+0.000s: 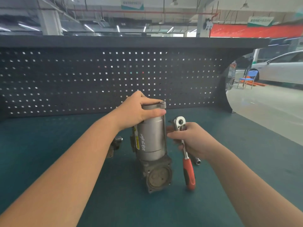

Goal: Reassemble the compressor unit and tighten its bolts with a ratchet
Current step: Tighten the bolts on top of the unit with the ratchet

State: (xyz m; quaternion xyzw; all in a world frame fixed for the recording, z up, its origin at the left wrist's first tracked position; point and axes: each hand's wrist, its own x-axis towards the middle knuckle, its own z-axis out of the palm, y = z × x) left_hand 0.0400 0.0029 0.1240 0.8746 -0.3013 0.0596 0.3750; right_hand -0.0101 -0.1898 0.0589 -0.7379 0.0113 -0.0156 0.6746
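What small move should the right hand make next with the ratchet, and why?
Probably bring the ratchet head up to the top end of the compressor. The left hand already grips that top and steadies it upright, while the right hand holds the ratchet beside the body, on no bolt.

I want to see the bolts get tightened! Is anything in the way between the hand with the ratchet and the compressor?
Nothing visible is in the way. The right hand holds the ratchet right beside the compressor, its fingertips close to or touching the cylinder's side. The left hand grips the top. A loose socket lies behind the ratchet, off to the side.
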